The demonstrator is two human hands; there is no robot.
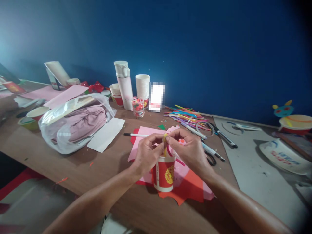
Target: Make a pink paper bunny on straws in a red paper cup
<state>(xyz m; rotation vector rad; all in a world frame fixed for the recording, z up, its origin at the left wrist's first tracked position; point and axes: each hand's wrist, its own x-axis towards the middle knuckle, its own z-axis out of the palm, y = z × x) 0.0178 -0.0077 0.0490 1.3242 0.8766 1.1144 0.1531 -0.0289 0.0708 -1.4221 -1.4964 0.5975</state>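
Observation:
A red paper cup (163,174) with a yellow print and white rim stands upright on pink and red paper sheets (190,187) on the brown table. Just above its rim, my left hand (147,152) and my right hand (188,148) meet, fingers pinched together on a small yellow strip (165,138) that hangs toward the cup. A curved pink strip (170,152) shows at the rim by my right hand. Both hands are closed on the yellow strip.
A white pen (136,135) lies behind the cup. Coloured straws (186,115), scissors (211,156) and markers lie to the right. A plastic bag (73,122) with pink cloth, white paper, stacked cups (142,86), a white bottle (124,86) and a small jar (138,108) sit left and behind. Paper plates (285,156) rest on grey board.

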